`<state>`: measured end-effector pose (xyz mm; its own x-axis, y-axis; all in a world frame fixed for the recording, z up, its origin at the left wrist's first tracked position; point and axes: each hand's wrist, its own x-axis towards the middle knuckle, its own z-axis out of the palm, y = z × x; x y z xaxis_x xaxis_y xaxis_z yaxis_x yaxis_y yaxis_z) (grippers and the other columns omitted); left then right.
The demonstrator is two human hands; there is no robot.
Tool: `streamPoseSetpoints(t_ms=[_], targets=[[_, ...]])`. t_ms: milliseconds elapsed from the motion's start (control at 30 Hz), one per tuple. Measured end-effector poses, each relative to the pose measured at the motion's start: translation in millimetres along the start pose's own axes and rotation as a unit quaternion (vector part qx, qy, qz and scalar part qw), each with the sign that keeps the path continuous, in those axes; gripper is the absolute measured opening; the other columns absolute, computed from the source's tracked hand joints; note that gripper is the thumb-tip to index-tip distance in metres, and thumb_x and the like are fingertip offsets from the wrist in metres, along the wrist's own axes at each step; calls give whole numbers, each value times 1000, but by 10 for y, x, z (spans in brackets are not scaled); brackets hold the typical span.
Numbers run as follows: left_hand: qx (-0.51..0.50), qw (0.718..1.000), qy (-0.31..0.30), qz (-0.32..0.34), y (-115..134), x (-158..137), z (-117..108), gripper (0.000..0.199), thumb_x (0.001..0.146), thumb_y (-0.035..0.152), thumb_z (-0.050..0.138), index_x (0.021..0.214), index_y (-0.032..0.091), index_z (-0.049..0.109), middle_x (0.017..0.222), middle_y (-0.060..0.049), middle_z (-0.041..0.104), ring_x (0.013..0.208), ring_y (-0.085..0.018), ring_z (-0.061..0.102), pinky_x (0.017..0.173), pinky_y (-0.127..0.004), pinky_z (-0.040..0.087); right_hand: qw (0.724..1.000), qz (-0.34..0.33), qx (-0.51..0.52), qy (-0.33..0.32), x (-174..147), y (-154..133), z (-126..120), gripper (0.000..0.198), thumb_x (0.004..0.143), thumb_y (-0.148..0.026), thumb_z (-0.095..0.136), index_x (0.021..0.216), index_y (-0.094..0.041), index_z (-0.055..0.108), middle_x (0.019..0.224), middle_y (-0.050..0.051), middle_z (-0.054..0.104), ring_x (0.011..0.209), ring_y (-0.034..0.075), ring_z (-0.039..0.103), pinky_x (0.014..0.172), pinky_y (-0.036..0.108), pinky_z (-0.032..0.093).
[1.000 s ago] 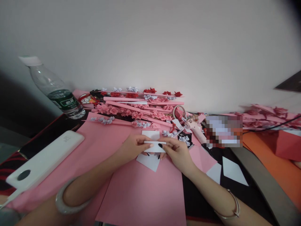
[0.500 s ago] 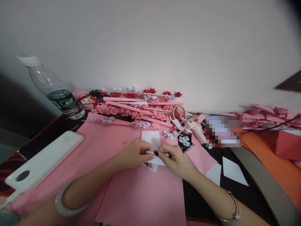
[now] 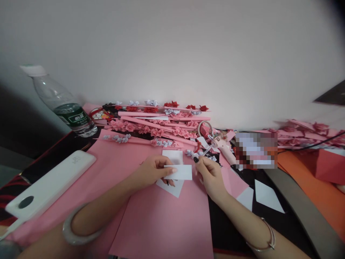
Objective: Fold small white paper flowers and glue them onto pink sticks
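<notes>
The left hand pinches a small white paper rectangle above the big flat pink paper sheet. The right hand is by the pink sheet's right edge, fingers curled; I can't tell if they grip anything.

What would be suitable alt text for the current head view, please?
A person's left hand holds a white paper rectangle above pink paper sheets, the right hand apart from it. Behind are paper flowers and a glue gun; a labelled water bottle is at left.

Craft desk, paper flowers, glue gun
</notes>
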<state>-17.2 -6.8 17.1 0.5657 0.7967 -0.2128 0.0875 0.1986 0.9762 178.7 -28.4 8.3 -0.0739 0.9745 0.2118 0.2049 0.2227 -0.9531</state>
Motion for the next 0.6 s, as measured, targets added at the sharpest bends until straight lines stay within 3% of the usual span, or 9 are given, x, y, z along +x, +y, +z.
streamPoseSetpoints(t_ms=[100,200,333,433,600], targets=[[8,1000,12,8,7,3,6,23,76,35,58,68,13,54,59,-2,66,52,-11,60,53,-21,46,998,36,4,-50,-8,-1,25,19,85,-32,47,71,-19,46,44,-8,38,37,7,34,39,19,25],[44,999,14,7,13,7,31,22,76,33,57,70,13,56,60,-3,65,54,-11,60,54,-21,46,992,48,-34,-109,-41,5,61,24,87,-31,44,67,-18,48,44,-6,46,35,7,39,39,19,29],[110,993,30,44,-1,12,44,19,78,30,54,79,13,62,68,-3,64,62,-12,59,57,-20,43,989,13,-83,-122,-69,-6,69,24,86,-27,44,65,-17,49,44,-5,48,36,7,42,41,19,33],[156,985,49,61,-24,10,38,19,77,28,53,75,13,64,65,0,60,58,-9,53,52,-19,37,985,-3,-96,-144,-69,-34,66,21,86,-23,45,66,-17,49,44,-5,48,36,7,43,41,19,33],[160,982,91,50,-41,1,40,29,74,36,57,58,14,49,51,3,47,47,-7,42,44,-18,28,987,-6,-93,-131,-61,-64,73,24,86,-25,45,64,-18,48,42,-5,47,36,8,42,41,19,33]])
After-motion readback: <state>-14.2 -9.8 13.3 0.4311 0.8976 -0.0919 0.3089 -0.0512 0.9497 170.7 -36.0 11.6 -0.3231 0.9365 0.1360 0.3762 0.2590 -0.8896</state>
